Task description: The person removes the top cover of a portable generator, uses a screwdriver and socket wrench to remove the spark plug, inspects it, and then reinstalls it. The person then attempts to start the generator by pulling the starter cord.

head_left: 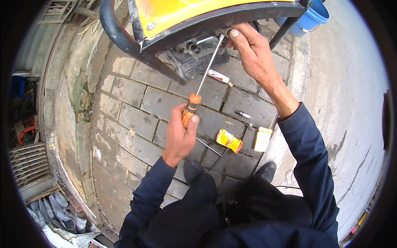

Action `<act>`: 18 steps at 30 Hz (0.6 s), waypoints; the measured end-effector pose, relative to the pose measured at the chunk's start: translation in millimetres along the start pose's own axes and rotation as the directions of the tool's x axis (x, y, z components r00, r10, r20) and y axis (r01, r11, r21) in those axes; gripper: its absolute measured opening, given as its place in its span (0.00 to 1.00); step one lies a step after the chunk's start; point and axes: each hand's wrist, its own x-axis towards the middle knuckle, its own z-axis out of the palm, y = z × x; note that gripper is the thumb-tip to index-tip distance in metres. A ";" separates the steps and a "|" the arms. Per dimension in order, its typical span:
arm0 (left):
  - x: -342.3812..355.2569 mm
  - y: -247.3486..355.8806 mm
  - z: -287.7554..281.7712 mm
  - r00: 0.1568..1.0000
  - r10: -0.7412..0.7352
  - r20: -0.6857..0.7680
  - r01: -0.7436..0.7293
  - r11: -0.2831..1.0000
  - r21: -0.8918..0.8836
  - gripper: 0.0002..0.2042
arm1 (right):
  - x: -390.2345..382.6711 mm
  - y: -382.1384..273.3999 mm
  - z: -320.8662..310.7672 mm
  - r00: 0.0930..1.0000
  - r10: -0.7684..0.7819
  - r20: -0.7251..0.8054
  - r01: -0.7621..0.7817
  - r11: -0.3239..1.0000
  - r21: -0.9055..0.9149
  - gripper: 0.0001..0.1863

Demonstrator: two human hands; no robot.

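Note:
My left hand is closed round the orange and black handle of a screwdriver, whose long shaft points up and away. Its tip reaches a small round-ended metal part, pinched between the thumb and fingers of my right hand. That hand is just under the black tubular frame of a machine with a yellow panel. Below the frame sits a grey metal engine part with a round opening. The frame and my fingers partly hide the pinched part's far end.
On the paving lie a white and red tube, a spark plug, a yellow-red packet, a small yellow box and a metal rod tool. A blue bucket stands at the far right; a worn wall runs along the left.

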 end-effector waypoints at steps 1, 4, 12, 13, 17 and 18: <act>0.9 0.3 1.2 1.000 0.016 -0.003 -0.016 1.000 0.008 0.23 | -0.4 0.0 0.4 1.000 -0.013 -0.008 0.013 1.000 -0.011 0.13; 6.4 1.4 4.0 1.000 0.009 -0.001 -0.010 1.000 -0.024 0.22 | -1.5 -1.0 2.1 1.000 0.022 -0.008 -0.022 0.999 0.044 0.13; 31.7 -6.7 4.6 0.989 0.124 -0.079 -0.121 0.992 0.041 0.18 | -0.8 -5.0 -0.5 0.995 0.099 0.029 -0.102 0.991 0.092 0.15; 36.1 -7.1 2.3 0.986 0.134 -0.101 -0.126 0.988 0.085 0.17 | -1.0 -4.5 -1.5 0.992 0.116 0.040 -0.119 0.989 0.089 0.15; 65.5 1.5 -24.3 0.959 0.156 -0.238 -0.092 0.962 0.256 0.14 | -2.2 -1.7 -0.2 0.984 0.171 0.040 -0.175 0.974 0.144 0.16; 74.0 7.4 -39.2 0.955 0.165 -0.244 -0.094 0.955 0.280 0.14 | -2.7 -1.2 2.5 0.986 0.164 0.033 -0.167 0.970 0.176 0.16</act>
